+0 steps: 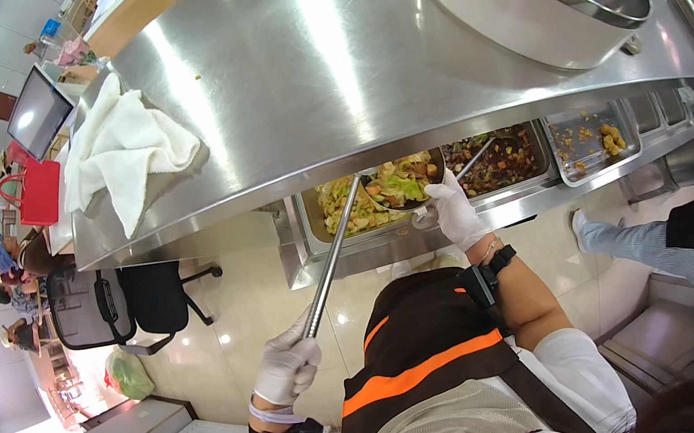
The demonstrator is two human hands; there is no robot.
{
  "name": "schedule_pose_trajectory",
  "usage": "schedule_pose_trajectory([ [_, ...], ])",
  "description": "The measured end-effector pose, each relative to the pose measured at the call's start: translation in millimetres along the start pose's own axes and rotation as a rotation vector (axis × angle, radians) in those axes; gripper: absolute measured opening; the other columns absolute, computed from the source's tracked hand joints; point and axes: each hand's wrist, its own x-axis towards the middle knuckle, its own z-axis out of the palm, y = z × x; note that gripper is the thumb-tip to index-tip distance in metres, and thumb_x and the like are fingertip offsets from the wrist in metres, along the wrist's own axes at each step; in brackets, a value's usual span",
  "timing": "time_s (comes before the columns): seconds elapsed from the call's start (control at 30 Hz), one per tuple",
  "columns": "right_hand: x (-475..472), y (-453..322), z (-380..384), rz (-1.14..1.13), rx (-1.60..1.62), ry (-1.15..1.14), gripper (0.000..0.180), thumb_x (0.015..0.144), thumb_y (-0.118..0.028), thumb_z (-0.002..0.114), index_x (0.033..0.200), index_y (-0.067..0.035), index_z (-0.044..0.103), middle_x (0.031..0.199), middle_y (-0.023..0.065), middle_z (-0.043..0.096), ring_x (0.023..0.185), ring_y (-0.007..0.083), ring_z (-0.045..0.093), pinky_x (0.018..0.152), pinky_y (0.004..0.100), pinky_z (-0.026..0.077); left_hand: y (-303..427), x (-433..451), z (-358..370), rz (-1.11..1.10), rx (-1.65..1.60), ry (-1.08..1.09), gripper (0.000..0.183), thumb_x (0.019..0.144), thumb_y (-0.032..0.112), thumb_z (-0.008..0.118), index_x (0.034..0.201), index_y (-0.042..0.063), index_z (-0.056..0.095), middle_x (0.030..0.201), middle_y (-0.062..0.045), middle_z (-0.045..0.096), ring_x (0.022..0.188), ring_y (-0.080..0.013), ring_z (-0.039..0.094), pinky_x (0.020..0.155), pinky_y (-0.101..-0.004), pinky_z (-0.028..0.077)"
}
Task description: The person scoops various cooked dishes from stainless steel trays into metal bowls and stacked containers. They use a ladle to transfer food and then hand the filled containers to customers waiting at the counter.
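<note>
My left hand [288,364], in a white glove, is closed around the ridged grip of a long metal serving utensil [334,253]. Its far end reaches a pot [423,219] of cooked cabbage [406,180], where the counter edge partly hides the utensil's head. At the pot's right side, my gloved right hand [458,215] grips its rim near a ring-shaped handle. The pot sits tilted over a steel food pan [314,225] that holds more chopped cabbage [342,207]. To the right is a pan of dark, sauced diced food [503,159], with another utensil handle [475,158] sticking out.
A steel counter [269,78] overhangs the pans. On it are a white towel [126,150] and a large pale pot [512,10] with a steel bowl. A tray [592,161] holds yellow food bits. A co-worker [639,236] stands right; an office chair [154,297] is left.
</note>
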Motion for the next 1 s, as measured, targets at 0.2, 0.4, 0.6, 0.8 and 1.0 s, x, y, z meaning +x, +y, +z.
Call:
schedule_pose_trajectory([
  [0.2,-30,-27,-12,-0.109,0.077,-0.041,0.056,0.083,-0.005,0.052,0.138,-0.008,0.042,0.123,0.0073,0.059,0.098,0.0154,0.062,0.064,0.0256,0.051,-6,39,-49,0.054,-0.519,-0.391,0.053,0.098,0.01,0.053,0.147,0.01,0.034,0.073,-0.001,0.043,0.038,-0.0027,0.026,0.031,-0.017,0.022],
  [0.4,-112,-82,-29,-0.234,0.085,-0.041,0.064,0.081,-0.01,0.058,0.143,-0.005,0.04,0.133,0.0105,0.055,0.113,0.0211,0.058,0.086,0.0341,0.053,-31,156,-52,0.619,0.786,0.224,0.05,0.089,0.009,0.062,0.137,0.021,0.057,0.062,-0.005,0.058,0.048,-0.0155,0.056,0.044,-0.0279,0.043],
  [0.6,-264,-183,-17,-0.391,-0.061,0.335,0.07,0.074,-0.02,0.069,0.137,0.0,0.047,0.13,0.0109,0.058,0.119,0.0242,0.056,0.104,0.038,0.042,-37,212,-57,0.606,1.885,0.284,0.069,0.088,0.009,0.053,0.152,0.014,0.029,0.087,-0.012,0.065,0.073,-0.0276,0.068,0.067,-0.0427,0.052],
  [0.8,-304,-299,32,-0.882,-0.109,0.645,0.03,0.092,-0.033,0.058,0.112,-0.011,0.057,0.099,0.0052,0.065,0.081,0.0175,0.067,0.057,0.0295,0.053,-44,250,-77,0.589,2.151,0.316,0.053,0.088,0.012,0.054,0.14,0.007,0.044,0.089,-0.008,0.066,0.084,-0.0248,0.067,0.074,-0.0395,0.05],
  [1.0,-215,-407,20,-0.846,-0.299,0.486,0.037,0.085,-0.037,0.065,0.107,-0.011,0.05,0.092,0.0039,0.057,0.072,0.0142,0.052,0.05,0.0296,0.04,-50,258,-82,0.543,2.037,0.371,0.046,0.09,0.013,0.053,0.135,0.007,0.047,0.103,-0.013,0.064,0.094,-0.0285,0.064,0.08,-0.0432,0.05],
])
